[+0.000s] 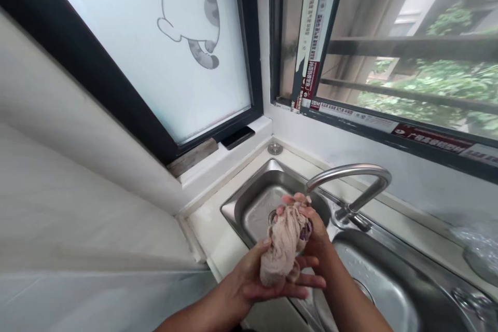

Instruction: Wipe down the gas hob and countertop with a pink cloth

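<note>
A bunched, pale pinkish-beige cloth (285, 246) with a dark patch on its right side is held over the front edge of the left sink basin (254, 215). My left hand (249, 276) supports its lower end, thumb on top and fingers stretched out underneath. Around the upper end, my right hand (316, 225) has its fingers wrapped near the spout of the faucet (358, 168). No stream of water shows at the spout. Part of the basin, with its drain, is hidden behind the cloth and hands.
To the right lies a second steel basin (389, 290) with water drops. A dark phone-like slab (238, 138) and a wooden strip (193, 157) rest on the ledge under the frosted window. A small round clear item (275, 148) sits in the counter corner. Clear crumpled plastic (480, 249) lies far right.
</note>
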Tool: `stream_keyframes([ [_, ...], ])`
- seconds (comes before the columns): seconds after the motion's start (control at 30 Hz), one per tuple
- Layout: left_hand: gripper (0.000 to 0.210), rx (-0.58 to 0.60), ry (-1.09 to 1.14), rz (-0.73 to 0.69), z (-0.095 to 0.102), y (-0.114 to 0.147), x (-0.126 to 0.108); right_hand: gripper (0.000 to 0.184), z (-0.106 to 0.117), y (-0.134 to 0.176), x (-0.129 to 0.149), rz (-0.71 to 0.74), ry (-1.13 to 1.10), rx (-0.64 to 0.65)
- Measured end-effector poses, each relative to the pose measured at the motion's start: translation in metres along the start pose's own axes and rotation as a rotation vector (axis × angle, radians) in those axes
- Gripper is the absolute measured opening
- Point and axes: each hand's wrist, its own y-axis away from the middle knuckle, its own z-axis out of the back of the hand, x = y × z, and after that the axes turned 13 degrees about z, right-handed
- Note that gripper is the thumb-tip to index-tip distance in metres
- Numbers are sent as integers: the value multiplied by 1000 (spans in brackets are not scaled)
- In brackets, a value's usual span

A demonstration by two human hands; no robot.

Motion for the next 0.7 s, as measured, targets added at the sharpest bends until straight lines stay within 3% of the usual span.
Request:
stream_keyframes([
  [0.1, 76, 12, -10, 62, -12, 9, 0, 17, -6, 4, 8, -68, -117, 177],
  [0.23, 60, -122, -70, 118, -22, 12, 1, 12, -10, 1, 13, -170, -81, 357],
  [0.33, 50, -321, -172, 101, -17, 0, 6, 30, -5, -6, 11, -274, 132, 365],
  [0.43, 52, -575, -275, 4, -2, -18, 11, 44, 4, -15, 2, -326, 493, 417],
  [0.6, 29, -1031, -475, -5, 29, -46, 5, 28, 16, -29, -20, -237, 1076, 443],
  [0.7, 19, -1165, -532, 14, 48, -56, 1, 18, 21, -36, -36, -219, 1232, 453],
])
